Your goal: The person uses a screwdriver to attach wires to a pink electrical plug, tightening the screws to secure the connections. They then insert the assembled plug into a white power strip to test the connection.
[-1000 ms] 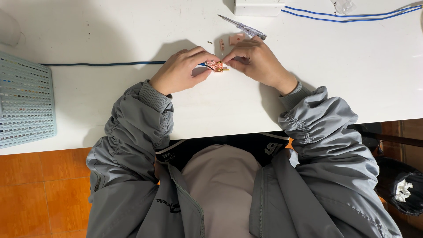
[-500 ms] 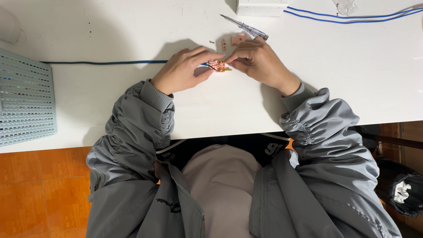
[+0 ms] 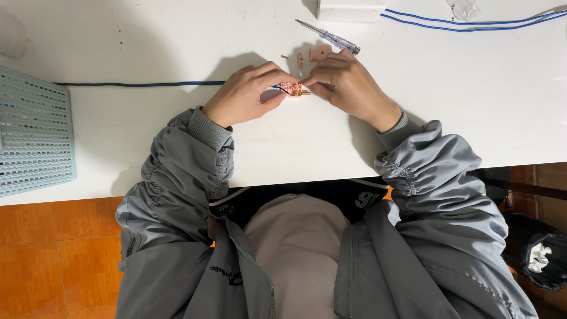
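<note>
Both hands, left and right, pinching a small orange part mid-bench, toward the far edge. Screwdriver just behind. Blue basket at left edge. Open room rightward.

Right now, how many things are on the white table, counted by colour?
Blue: 3, the dark blue cable and two blue wires.
Orange-pink: 3, the small part both hands pinch and two small pieces behind it.
Pale blue-grey: 1, the mesh basket.
White: 1, the box.
Clear: 1, the screwdriver.
Total: 9
</note>
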